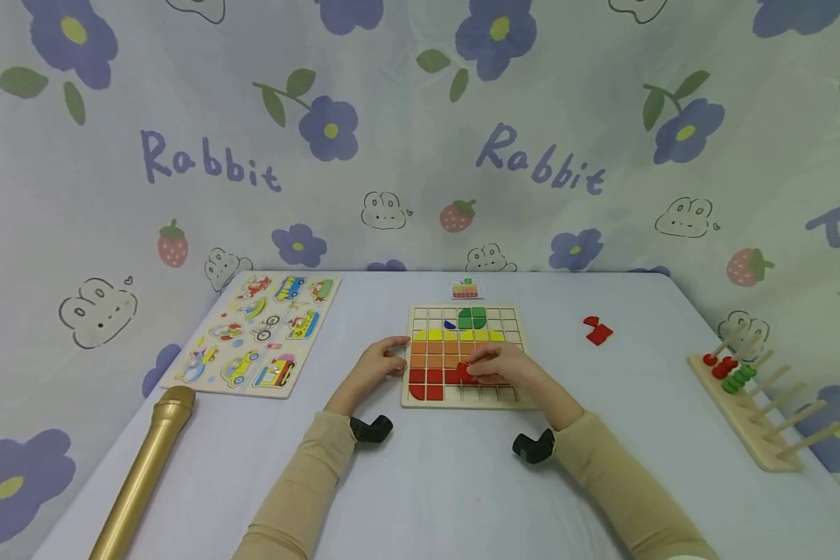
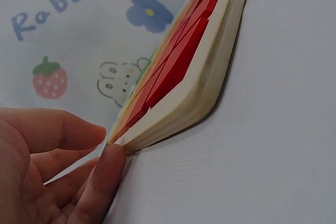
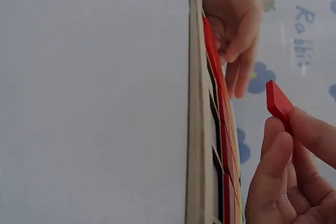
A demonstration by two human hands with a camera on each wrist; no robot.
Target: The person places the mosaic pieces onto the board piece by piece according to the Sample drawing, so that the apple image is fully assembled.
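Note:
A wooden grid board lies in the middle of the table, partly filled with green, yellow, orange and red tiles. My left hand holds the board's left edge, fingers on its rim. My right hand hovers over the red rows and pinches a red tile between thumb and fingers. The right wrist view shows that red tile lifted just off the board. Two loose red pieces lie on the table to the right of the board.
A vehicle peg puzzle lies at the left. A gold tube sits near the front left edge. A wooden bead rack stands at the right. A small pattern card lies behind the board.

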